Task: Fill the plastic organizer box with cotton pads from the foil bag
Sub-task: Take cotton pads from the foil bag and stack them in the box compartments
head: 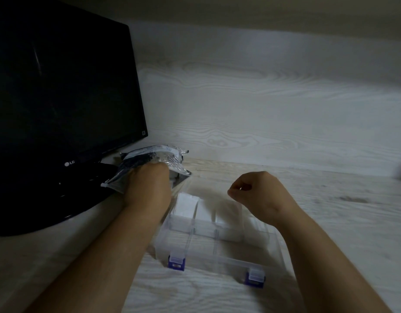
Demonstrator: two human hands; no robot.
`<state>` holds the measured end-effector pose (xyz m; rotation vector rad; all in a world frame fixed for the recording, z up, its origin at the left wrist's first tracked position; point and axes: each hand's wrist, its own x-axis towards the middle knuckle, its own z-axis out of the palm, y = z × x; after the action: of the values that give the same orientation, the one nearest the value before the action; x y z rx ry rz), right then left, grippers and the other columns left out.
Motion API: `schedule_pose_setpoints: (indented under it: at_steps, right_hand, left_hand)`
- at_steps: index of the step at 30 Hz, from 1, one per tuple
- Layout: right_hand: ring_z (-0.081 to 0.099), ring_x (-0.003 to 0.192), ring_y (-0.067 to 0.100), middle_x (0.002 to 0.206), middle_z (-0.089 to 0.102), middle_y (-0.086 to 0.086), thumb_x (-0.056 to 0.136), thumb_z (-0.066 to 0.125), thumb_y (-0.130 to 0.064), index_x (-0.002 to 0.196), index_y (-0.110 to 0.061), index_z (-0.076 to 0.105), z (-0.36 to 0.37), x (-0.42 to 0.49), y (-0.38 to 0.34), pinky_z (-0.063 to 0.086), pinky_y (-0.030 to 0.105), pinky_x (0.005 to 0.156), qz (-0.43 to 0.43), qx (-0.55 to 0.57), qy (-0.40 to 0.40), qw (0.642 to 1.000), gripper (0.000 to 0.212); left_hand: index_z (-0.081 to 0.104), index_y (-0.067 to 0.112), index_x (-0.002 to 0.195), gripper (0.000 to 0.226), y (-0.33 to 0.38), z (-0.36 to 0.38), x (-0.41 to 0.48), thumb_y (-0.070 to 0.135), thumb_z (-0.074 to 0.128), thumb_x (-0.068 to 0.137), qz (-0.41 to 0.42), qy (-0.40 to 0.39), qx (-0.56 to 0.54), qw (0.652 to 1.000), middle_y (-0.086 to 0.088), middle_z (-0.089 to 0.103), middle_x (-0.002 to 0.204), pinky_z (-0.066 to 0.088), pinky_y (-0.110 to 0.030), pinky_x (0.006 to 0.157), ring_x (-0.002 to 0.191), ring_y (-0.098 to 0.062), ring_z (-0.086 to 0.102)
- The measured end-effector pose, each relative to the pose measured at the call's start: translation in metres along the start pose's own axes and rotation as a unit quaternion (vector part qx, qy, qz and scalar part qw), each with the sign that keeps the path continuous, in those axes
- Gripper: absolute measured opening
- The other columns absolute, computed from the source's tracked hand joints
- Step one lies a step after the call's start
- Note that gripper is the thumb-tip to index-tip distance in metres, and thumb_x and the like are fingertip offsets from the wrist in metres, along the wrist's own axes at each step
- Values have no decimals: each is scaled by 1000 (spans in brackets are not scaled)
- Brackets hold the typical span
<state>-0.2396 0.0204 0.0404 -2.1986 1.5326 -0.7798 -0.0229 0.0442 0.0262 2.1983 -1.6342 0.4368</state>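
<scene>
Two hands: both work over the table (330,222), bare forearms reaching in from the near edge.
Left hand (147,184): pressed into or against the foil bag (163,155). Only the back of the hand shows, so I cannot tell whether the fingers clutch pads, pinch foil or lie loose.
Right hand (258,193): hovers apart from everything, fingers curled in, thumb tip meeting forefinger, nothing visible held.
Foil bag: just beyond the left hand, crumpled, lying by the foot of the dark monitor (59,86).
Organizer box (217,259): clear plastic, below and between the two wrists. Its two purple latches (176,263) face the person.
Cotton pads (186,205): a white stack fills the compartment just right of the left wrist.
Step in hand, as I judge it: drawing another batch of pads from the bag.
Doing it well: steady the bag with the idle right hand so it does not slide under the monitor. Take the pads as a squared stack, not a loose bunch. Lower them flat into a vacant compartment, edges clear of the dividers.
Hidden: the bag's mouth, the left fingers, and whatever pads remain inside.
Hard to make out: dim light and motion blur smear the box walls. A pale patch below the right hand may be a second stack, but I cannot be sure. I cannot make out the lid.
</scene>
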Motion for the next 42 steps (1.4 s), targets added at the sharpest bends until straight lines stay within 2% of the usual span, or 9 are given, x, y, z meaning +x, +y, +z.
schedule_pose_setpoints:
  at_steps: [4, 6, 9, 12, 16, 21, 28, 36, 42]
  right_hand:
    - [61, 75, 4, 79, 65, -15, 88, 64, -29, 82, -27, 71, 0, 0, 0, 46, 19, 65, 3, 0, -2, 1000, 10]
    - [61, 74, 4, 78, 65, -15, 88, 64, -30, 83, -26, 71, 0, 0, -1, 46, 19, 64, 4, 1, -1, 1000, 10]
    - [60, 73, 3, 78, 64, -15, 88, 64, -30, 83, -26, 71, -1, 0, -1, 44, 18, 61, 7, 9, 0, 1000, 10]
    - [61, 74, 3, 79, 66, -14, 88, 65, -28, 83, -25, 72, -2, -1, -1, 46, 18, 63, 11, 20, 3, 1000, 9]
    - [62, 70, 4, 76, 68, -12, 87, 67, -25, 81, -24, 72, -5, 0, -2, 51, 21, 62, 28, 74, 6, 997, 8]
    - [71, 77, 25, 77, 73, 7, 84, 73, -19, 86, -8, 67, -4, 0, -2, 61, 39, 76, 60, 232, -4, 971, 13]
    - [72, 83, 29, 89, 73, 19, 85, 73, -16, 89, -2, 58, -6, -5, -11, 60, 42, 79, 70, 350, -24, 934, 21]
    - [67, 67, 21, 70, 64, 8, 78, 73, 5, 76, -7, 57, -17, -3, -4, 62, 41, 72, 78, 304, 30, 949, 21]
    - [70, 64, 25, 70, 72, 12, 78, 75, -5, 74, -10, 70, -30, 0, 5, 61, 45, 72, 122, 167, 64, 976, 8]
  left_hand:
    - [65, 9, 100, 13, -2, 1, -2, 6, 56, 90, -22, 3, -86, 996, -12, 65, 107, 46, -36, 80, 101, -31, 60]
    - [59, 11, 88, 6, -3, 2, -3, 6, 58, 87, -29, 28, -150, 988, -11, 63, 99, 42, -35, 72, 95, -32, 58]
    - [45, 17, 73, 19, -2, 4, -4, 3, 55, 81, -57, 39, -245, 967, -4, 56, 83, 32, -30, 64, 82, -30, 53]
    - [52, 14, 79, 15, 1, 3, -1, -1, 51, 79, -97, 58, -326, 939, -1, 57, 82, 35, -31, 65, 79, -26, 52]
    - [55, 19, 76, 28, 10, 1, 3, -9, 54, 76, -142, 58, -460, 875, 4, 58, 75, 38, -26, 58, 73, -20, 55]
    - [56, 17, 72, 31, 31, -6, 1, -13, 59, 76, -169, -13, -637, 752, -4, 58, 74, 38, -27, 58, 64, -19, 51]
    - [56, 16, 64, 31, 60, -5, -2, -13, 58, 75, -202, -95, -703, 675, -9, 56, 69, 36, -30, 64, 72, -22, 51]
    - [62, 14, 67, 26, 78, -11, -8, -10, 63, 78, -115, -143, -663, 726, -2, 59, 70, 43, -25, 55, 65, -16, 54]
    - [67, 18, 69, 26, 94, -7, -12, -4, 65, 83, -43, -180, -604, 775, -2, 61, 68, 54, -26, 54, 58, -14, 60]
